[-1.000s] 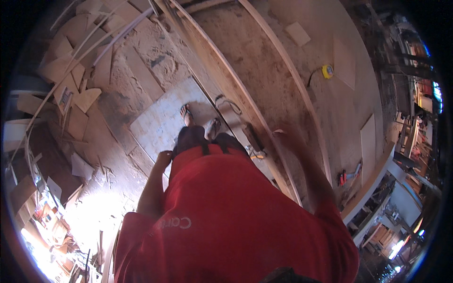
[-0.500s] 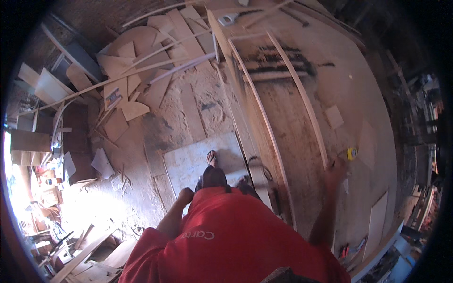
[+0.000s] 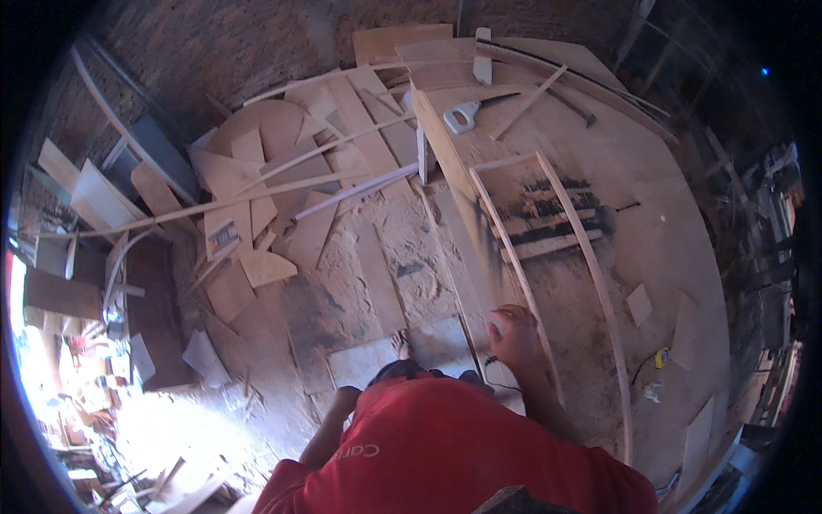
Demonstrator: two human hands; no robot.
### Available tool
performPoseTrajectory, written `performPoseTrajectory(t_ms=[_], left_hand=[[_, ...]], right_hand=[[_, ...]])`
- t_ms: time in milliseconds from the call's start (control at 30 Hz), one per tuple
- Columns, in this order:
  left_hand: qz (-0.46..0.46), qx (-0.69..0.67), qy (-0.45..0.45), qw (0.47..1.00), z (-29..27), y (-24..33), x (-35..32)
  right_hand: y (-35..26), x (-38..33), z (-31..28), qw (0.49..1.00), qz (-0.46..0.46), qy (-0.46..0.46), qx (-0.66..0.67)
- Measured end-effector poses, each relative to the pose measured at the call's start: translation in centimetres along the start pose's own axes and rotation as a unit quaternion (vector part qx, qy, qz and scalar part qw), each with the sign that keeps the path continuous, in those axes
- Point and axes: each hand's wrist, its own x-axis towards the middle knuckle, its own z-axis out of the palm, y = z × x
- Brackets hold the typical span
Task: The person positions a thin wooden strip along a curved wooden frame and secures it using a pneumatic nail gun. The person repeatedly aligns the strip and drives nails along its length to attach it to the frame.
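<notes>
A long, narrow frame of thin wooden strips point(image 3: 599, 283) lies on the broad wooden worktable point(image 3: 659, 248), its far end joined by a short crosspiece. My right hand point(image 3: 514, 332) is over the table's left edge, close beside the frame's left strip. Its fingers are curled, and whatever they may hold is hidden. Low at my left side hangs my left hand point(image 3: 346, 397), dark, with its fingers not showing clearly. A yellow tape measure point(image 3: 661, 357) rests on the table to the right of the frame.
A handsaw point(image 3: 462, 116), a loose stick point(image 3: 529, 103) and a hammer point(image 3: 575, 110) lie at the table's far end. Wood offcuts point(image 3: 257, 206) heap on the dusty floor at far left, with a long strip point(image 3: 188, 210) across them. A brick wall point(image 3: 282, 38) stands behind.
My right hand has moved left, from the frame's right strip near the tape measure to beside the left strip. The view has tilted, showing more of the far wall.
</notes>
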Motion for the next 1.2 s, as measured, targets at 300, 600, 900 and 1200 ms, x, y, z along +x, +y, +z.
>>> performPoseTrajectory(t_ms=[300,600,900,1200], left_hand=[[-0.133,-0.206,0.291,0.925,-21.4,-11.4,10.1],[-0.039,-0.257,0.428,0.866,-43.5,-8.6,23.8],[0.002,-0.219,0.481,0.849,-60.6,-7.0,31.7],[0.199,-0.051,0.519,0.830,-86.6,-6.8,49.6]], right_hand=[[2.2,13.3,0.6,0.987,0.125,0.096,0.023],[7.2,32.7,0.8,0.974,0.173,0.117,-0.086],[8.4,63.8,3.7,0.972,0.056,0.229,0.022],[18.1,81.9,11.6,0.923,0.314,0.192,-0.115]])
